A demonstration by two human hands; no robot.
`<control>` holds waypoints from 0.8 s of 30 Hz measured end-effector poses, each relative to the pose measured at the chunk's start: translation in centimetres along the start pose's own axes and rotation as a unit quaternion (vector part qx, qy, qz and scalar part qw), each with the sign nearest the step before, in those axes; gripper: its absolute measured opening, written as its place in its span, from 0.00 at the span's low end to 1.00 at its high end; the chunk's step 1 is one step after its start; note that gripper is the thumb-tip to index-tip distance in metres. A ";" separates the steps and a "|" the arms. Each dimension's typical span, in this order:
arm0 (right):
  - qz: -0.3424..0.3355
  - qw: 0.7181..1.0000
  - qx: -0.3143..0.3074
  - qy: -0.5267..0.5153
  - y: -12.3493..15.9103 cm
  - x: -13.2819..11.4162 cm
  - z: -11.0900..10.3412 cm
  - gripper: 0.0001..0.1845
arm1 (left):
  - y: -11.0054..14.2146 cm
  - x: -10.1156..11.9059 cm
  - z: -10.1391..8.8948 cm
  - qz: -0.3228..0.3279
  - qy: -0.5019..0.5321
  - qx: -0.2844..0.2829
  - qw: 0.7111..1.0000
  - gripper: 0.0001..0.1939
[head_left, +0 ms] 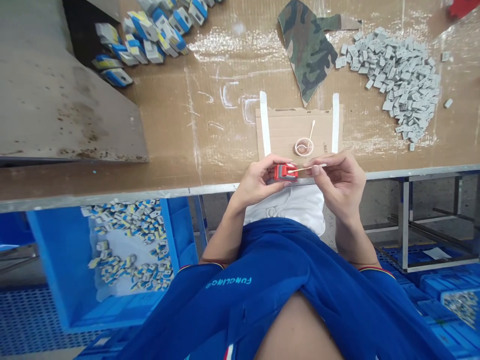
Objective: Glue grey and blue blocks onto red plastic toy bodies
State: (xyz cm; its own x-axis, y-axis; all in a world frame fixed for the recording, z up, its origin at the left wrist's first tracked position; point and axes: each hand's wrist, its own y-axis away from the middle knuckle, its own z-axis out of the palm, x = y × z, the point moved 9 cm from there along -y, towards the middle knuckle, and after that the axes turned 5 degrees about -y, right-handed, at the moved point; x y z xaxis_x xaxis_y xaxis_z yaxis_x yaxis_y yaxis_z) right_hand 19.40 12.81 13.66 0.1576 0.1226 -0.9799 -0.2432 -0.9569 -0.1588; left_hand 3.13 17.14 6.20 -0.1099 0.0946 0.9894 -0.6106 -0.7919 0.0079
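Note:
Close to the table's front edge, my left hand (258, 182) grips a small red and grey toy vehicle (281, 173) between thumb and fingers. My right hand (339, 182) pinches a cotton swab (305, 168), whose tip meets the top of the red piece. Just beyond both hands stands a small round cup (303, 148) with a second swab (312, 129) leaning in it. The cup rests on a cardboard sheet (281, 122) held by white tape strips.
Many small grey plastic pieces (408, 80) lie heaped at the right, beside a camouflage cloth (307, 47). Blue, white and yellow parts (150, 32) are piled at upper left near a metal box (67, 100). A blue crate (56, 265) of similar parts is below the table.

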 end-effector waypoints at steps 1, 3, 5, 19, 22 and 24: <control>0.003 1.000 -0.003 -0.004 0.0 0.1 0.1 0.08 | 0.0 0.0 0.0 0.001 0.000 0.001 1.000 0.26; 0.005 1.000 -0.008 -0.014 0.0 0.1 0.3 0.08 | 0.0 0.1 0.0 0.002 0.002 0.001 1.000 0.26; 0.002 1.000 -0.011 -0.021 0.1 0.0 0.4 0.07 | 0.0 0.1 0.0 0.003 0.002 0.000 1.000 0.26; -0.044 0.998 -0.021 0.044 0.2 -0.3 0.6 0.05 | -0.1 0.2 0.0 0.024 -0.015 0.008 1.000 0.24; -0.078 0.994 -0.019 0.071 0.2 -1.1 0.7 0.04 | 0.0 0.3 -0.2 0.029 -0.027 0.018 0.999 0.23; -0.097 0.990 -0.018 0.096 0.3 -1.6 0.8 0.04 | 0.0 0.3 -0.2 0.032 -0.034 0.026 0.999 0.23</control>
State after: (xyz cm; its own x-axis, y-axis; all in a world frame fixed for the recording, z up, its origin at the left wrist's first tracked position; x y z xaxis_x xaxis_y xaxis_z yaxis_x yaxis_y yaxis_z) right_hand 18.36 12.55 15.10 0.3772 0.2569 -0.8898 -0.1566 -0.9292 -0.3347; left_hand 2.91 17.32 6.51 -0.0923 0.0038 0.9957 -0.5627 -0.8252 -0.0490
